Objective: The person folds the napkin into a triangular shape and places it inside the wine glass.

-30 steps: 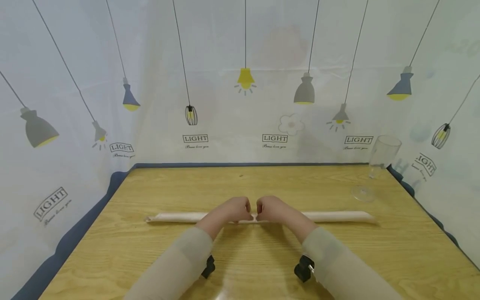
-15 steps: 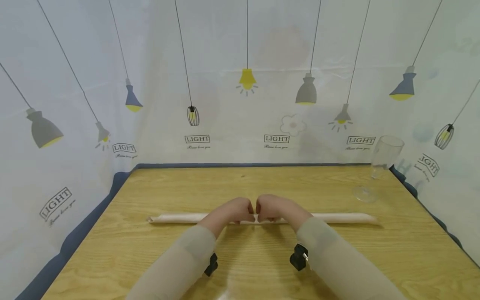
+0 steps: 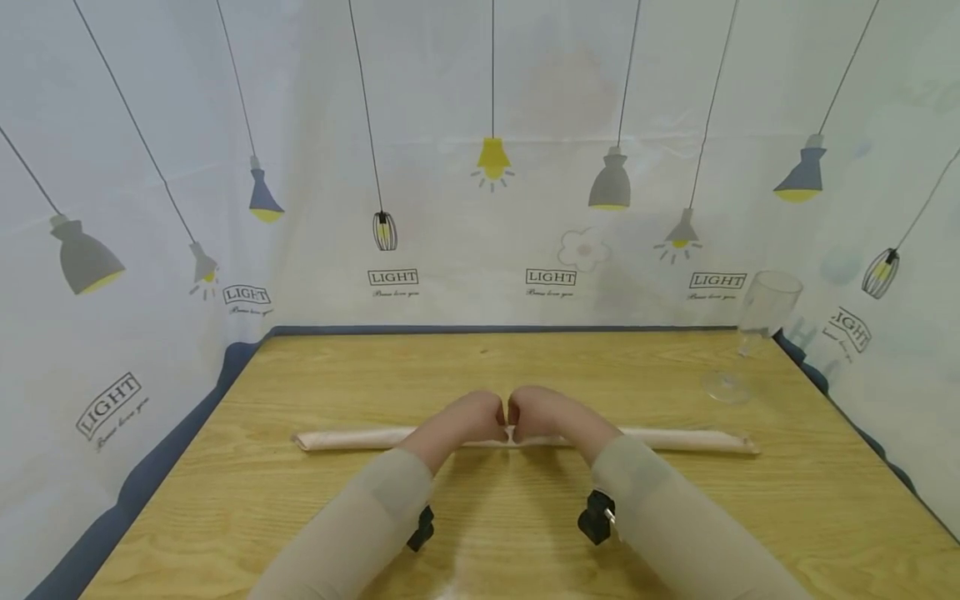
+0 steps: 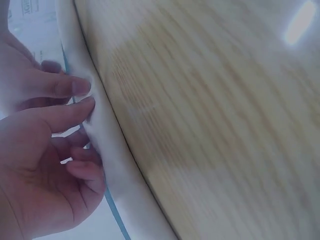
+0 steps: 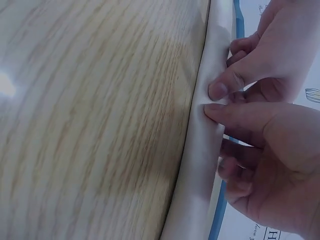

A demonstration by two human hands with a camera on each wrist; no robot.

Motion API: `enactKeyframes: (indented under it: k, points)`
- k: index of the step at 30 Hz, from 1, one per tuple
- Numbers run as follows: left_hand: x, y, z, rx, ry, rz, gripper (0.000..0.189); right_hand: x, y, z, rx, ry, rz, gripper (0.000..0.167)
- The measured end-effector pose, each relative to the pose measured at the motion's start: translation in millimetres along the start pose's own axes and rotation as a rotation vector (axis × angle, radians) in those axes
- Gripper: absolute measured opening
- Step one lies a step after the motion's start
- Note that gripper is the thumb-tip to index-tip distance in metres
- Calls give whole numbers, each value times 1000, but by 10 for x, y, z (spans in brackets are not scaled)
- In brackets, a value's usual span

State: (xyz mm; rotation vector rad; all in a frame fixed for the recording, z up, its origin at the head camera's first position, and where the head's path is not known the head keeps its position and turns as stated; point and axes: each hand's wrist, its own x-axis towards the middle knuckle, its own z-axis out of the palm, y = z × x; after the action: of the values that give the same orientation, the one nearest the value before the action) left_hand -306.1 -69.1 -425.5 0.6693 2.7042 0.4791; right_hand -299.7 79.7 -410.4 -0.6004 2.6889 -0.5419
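A long, thin roll of pale pinkish cloth lies crosswise on the wooden table, its two ends reaching well out to either side. At its middle, my left hand and right hand grip it side by side, knuckles almost meeting. In the left wrist view, the thumb of the left hand presses the near side of the rolled cloth, fingers curled behind it. The right wrist view has the right hand pinching the rolled cloth likewise, thumbtips close together. The fingertips behind the roll are partly hidden.
Toward the back right of the wooden table stands a clear stemmed glass. A white curtain printed with lamps surrounds the back and sides. Black wrist mounts hang below the sleeves.
The right hand has shifted slightly left, closer to the left hand. The roll's outer ends now sit a little nearer to me. Both hands keep their grip at the middle.
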Motion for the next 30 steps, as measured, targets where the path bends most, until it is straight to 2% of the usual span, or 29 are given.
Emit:
enactKeyframes:
  k: [4,10,14,18,23,28,30]
  points:
    - [-7,10,4,92,67,20,18,26,0,33,-68,87,-34,14]
    - [-23,65,-54,194,141,-36,18,35,-40,13,-176,197,-71,14]
    - [-23,121,-153,232,223,-55,14,34,-74,-70,-200,249,-49,11]
    - [-20,145,-258,252,309,-20,12,31,-77,-183,-195,299,-70,9]
    - [-58,185,-411,297,375,3,12,8,-101,-336,-223,390,-120,8]
    - [-92,271,-557,357,410,-23,16,-35,-162,-450,-334,539,-195,4]
    - [-103,307,-613,395,439,-22,18,-54,-191,-485,-382,611,-215,8]
